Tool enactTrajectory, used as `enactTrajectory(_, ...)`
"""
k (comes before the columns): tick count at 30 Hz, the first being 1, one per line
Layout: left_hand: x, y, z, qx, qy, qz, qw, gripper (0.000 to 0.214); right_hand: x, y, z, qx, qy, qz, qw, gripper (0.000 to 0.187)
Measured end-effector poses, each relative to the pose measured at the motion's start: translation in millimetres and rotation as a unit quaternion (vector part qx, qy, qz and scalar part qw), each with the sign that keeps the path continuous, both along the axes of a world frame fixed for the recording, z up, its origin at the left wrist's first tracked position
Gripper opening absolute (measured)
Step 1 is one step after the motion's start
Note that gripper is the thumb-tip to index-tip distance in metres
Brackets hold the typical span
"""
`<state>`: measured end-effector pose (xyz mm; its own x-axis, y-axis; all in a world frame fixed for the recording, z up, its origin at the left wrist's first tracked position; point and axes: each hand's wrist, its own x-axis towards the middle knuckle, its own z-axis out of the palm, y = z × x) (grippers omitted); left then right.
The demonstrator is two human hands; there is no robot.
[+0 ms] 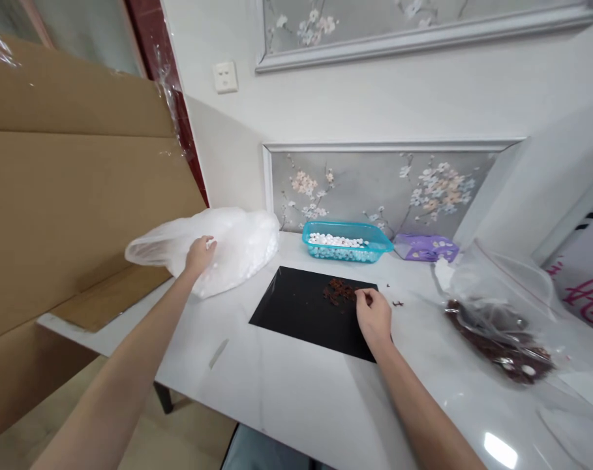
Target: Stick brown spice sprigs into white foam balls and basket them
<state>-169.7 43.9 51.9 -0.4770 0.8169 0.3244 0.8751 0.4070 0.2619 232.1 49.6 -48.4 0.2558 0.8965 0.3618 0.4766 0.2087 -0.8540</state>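
My left hand (pixel 199 253) is closed on a white plastic bag (pixel 237 247) that lies at the back left of the white table (pixel 296 385). My right hand (pixel 372 314) rests on a black sheet (pixel 296 307) in the middle of the table, its fingers curled beside a small pile of dark reddish-brown pieces (pixel 339 291). Whether the fingers pinch a piece I cannot tell. A few stray brown bits (pixel 398 303) lie on the table just right of the sheet.
A teal basket (pixel 348 242) of small white beads stands against the wall. A purple packet (pixel 426 247) lies to its right. A clear bag (pixel 501 333) holding more brown pieces sits at the right. Large cardboard sheets (pixel 71 196) lean at the left.
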Motion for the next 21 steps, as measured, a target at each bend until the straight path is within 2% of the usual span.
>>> enactTrajectory(3, 14.5, -22.0, -7.1, 0.012, 0.055, 0.0, 0.998, 0.035, 0.6, 0.0, -0.2, -0.01, 0.003, 0.004, 1.0, 0.023)
enactTrajectory(5, 22.1, -31.3, -12.8, -0.025, 0.067, -0.022, 0.997, 0.032, 0.7, -0.5, -0.2, -0.013, 0.004, 0.006, 1.0, 0.023)
enactTrajectory(8, 25.0, -32.6, -16.7, -0.088, 0.06, -0.036, 0.994, 0.03, 0.7, -1.4, 0.0, -0.017, 0.005, -0.002, 1.0, 0.026)
enactTrajectory(17, -6.8, -18.6, -6.6, -0.168, 0.001, 0.028, 0.985, 0.03, 1.6, -2.2, 0.1, -0.029, 0.006, -0.013, 0.999, 0.027)
enactTrajectory(21, -17.7, -20.3, 5.9, -0.122, 0.008, 0.03, 0.992, 0.03, 0.9, -2.8, 0.1, -0.031, 0.006, -0.009, 0.999, 0.027)
